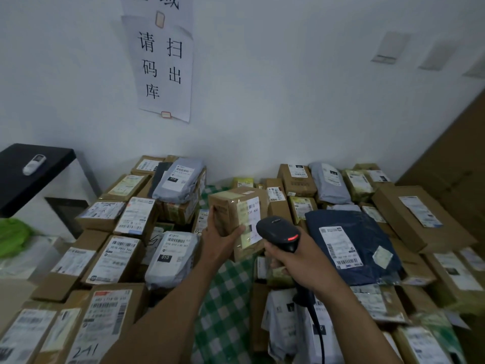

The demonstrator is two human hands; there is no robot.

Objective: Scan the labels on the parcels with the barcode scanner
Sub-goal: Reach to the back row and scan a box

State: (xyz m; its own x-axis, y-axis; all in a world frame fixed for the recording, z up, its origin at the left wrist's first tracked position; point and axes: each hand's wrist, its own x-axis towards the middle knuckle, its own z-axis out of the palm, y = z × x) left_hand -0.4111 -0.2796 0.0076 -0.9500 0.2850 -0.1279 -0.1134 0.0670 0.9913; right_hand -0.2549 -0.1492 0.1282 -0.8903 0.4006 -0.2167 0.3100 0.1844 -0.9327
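Left hand (219,236) curled round a small taped cardboard parcel (236,216) held up above the green checked cloth (225,303), its white label (252,219) facing near and right, right hand (296,261) wrapped tight on the black barcode scanner (279,232) just beside that label, red light glowing, parcels heaped left and right

Brown cardboard parcel (225,206), white label (253,209); black barcode scanner (275,229), red light (293,238); green-and-white checked cloth (225,306); navy plastic mailer (367,232).
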